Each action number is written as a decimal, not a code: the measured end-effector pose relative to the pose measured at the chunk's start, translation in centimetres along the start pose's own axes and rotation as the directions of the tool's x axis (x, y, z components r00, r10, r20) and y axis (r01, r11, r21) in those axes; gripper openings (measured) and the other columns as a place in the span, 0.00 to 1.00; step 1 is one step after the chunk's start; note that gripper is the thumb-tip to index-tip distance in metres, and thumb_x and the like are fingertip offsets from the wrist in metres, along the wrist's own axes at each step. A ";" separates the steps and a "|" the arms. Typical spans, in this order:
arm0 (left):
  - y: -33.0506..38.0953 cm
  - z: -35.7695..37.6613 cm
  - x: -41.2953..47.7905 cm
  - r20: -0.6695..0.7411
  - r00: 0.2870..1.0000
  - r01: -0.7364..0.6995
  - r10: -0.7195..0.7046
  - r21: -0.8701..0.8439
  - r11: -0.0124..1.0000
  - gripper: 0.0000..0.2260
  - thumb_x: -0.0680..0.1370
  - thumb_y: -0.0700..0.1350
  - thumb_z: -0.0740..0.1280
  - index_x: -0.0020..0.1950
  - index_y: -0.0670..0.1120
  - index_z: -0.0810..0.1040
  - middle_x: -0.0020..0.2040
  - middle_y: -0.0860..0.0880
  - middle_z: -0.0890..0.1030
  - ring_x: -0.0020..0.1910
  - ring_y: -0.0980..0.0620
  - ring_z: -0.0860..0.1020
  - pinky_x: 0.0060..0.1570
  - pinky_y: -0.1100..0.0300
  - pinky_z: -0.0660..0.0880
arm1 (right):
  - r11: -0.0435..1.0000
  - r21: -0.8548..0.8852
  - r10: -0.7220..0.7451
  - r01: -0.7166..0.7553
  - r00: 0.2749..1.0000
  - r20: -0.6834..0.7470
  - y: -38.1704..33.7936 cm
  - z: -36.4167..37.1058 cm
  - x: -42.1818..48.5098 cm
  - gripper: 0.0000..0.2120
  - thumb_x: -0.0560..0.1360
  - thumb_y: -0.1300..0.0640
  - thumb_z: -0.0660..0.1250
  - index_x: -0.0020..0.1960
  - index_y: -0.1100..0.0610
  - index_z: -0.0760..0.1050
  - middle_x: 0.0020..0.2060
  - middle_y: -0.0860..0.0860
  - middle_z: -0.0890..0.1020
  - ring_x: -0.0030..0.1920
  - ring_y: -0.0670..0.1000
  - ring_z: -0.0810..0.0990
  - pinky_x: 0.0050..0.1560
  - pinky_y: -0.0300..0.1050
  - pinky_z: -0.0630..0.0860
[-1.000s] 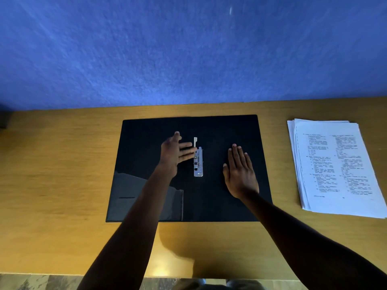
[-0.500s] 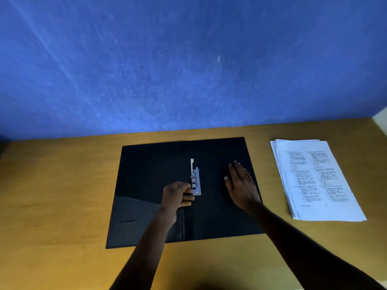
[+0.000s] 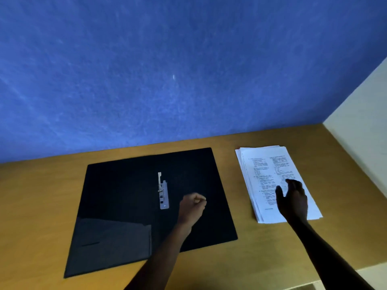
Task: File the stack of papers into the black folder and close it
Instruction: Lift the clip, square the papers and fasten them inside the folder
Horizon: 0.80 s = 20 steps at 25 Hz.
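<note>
The black folder (image 3: 117, 197) lies open and flat on the wooden desk, with its metal clip mechanism (image 3: 163, 192) along the middle fold and a glossy pocket on its lower left flap. A stack of white printed papers (image 3: 270, 164) lies to the folder's right. My left hand (image 3: 192, 208) hovers over the folder's right half, just right of the clip, curled into a loose fist with nothing in it. My right hand (image 3: 292, 198) is over the lower middle of the paper stack, fingers spread and curved; whether it touches the top sheet is unclear.
The wooden desk (image 3: 41, 197) meets a blue wall (image 3: 167, 70) at the back and a pale wall (image 3: 360, 126) on the right. The desk's front edge shows at the lower right.
My right hand left the folder's right half and moved right onto the paper stack. My left hand came off the clip, shifted right and curled shut. The camera view swung right.
</note>
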State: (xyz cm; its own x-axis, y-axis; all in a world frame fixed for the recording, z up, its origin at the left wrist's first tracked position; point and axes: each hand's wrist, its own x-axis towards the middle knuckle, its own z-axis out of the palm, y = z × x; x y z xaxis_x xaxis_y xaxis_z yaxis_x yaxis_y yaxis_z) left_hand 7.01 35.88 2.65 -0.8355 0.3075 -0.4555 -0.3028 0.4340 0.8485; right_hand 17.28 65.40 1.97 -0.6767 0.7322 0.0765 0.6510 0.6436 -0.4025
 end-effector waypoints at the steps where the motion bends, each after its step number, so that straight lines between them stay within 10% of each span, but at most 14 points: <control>1: 0.5 1.7 0.4 -0.004 1.000 -0.017 0.017 0.049 0.999 0.06 0.77 0.41 0.66 0.50 0.45 0.82 0.45 0.52 0.82 0.42 0.58 0.79 0.42 0.63 0.77 | 0.999 -0.007 0.032 -0.032 0.999 0.020 1.3 -0.6 1.3 0.21 0.78 0.57 0.67 0.66 0.69 0.71 0.63 0.66 0.75 0.61 0.68 0.76 0.58 0.61 0.74; 11: 6.3 15.6 4.1 -0.029 0.999 -0.008 0.018 0.317 0.948 0.27 0.77 0.44 0.63 0.75 0.41 0.62 0.72 0.42 0.70 0.71 0.44 0.68 0.67 0.52 0.70 | 0.987 -0.114 0.144 -0.116 0.948 0.282 7.3 -0.7 10.3 0.27 0.77 0.42 0.65 0.56 0.68 0.74 0.55 0.67 0.76 0.57 0.65 0.76 0.54 0.56 0.77; 20: 7.4 19.2 4.7 -0.102 0.995 0.011 0.013 0.236 0.972 0.18 0.75 0.39 0.62 0.65 0.43 0.70 0.64 0.44 0.76 0.64 0.44 0.74 0.62 0.51 0.74 | 0.987 -0.108 0.149 -0.119 0.929 0.338 6.7 0.1 11.5 0.28 0.75 0.40 0.67 0.58 0.66 0.77 0.56 0.65 0.76 0.59 0.65 0.75 0.56 0.56 0.77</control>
State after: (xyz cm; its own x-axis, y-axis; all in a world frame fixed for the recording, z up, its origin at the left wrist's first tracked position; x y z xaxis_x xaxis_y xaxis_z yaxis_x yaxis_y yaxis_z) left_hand 9.64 56.78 1.57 -0.8818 0.2253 -0.4142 -0.1954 0.6248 0.7559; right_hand 13.77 78.10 0.04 -0.6479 0.7013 -0.2973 0.7604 0.5720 -0.3077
